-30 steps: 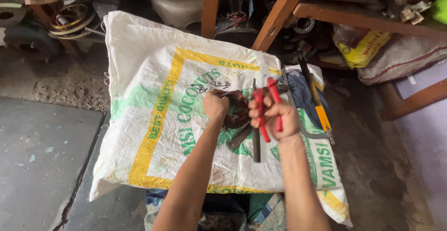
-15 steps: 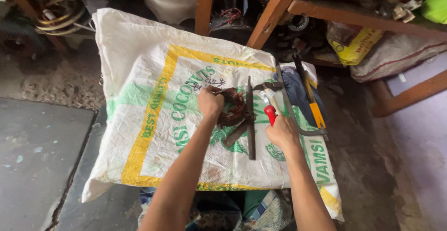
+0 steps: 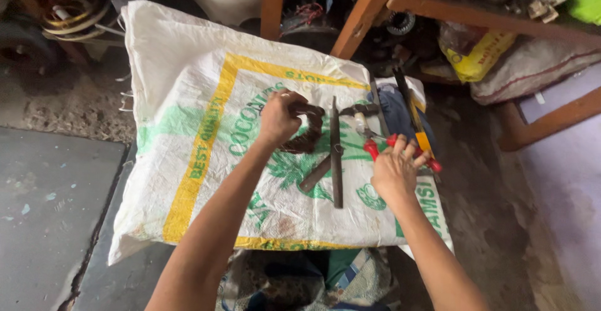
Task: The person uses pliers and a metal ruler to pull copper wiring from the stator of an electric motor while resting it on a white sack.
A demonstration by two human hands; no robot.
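- Here, the left hand (image 3: 278, 118) is closed around a dark coil of wire (image 3: 307, 129), held just above the white woven sack (image 3: 188, 67) near its centre.
- The right hand (image 3: 394, 173) is laid on red-handled pliers (image 3: 400, 145); its fingers (image 3: 410, 154) are curled loosely over the handles, and a firm grip cannot be confirmed.
- The pliers lie at 3 o'clock from the coil, their long axis running from 10 to 4 o'clock, jaws toward the coil.
- 2 dark metal bars (image 3: 336, 154) lie between the hands, the longer one running 12 to 6.
- The right hand is judged the nearer to the pliers.
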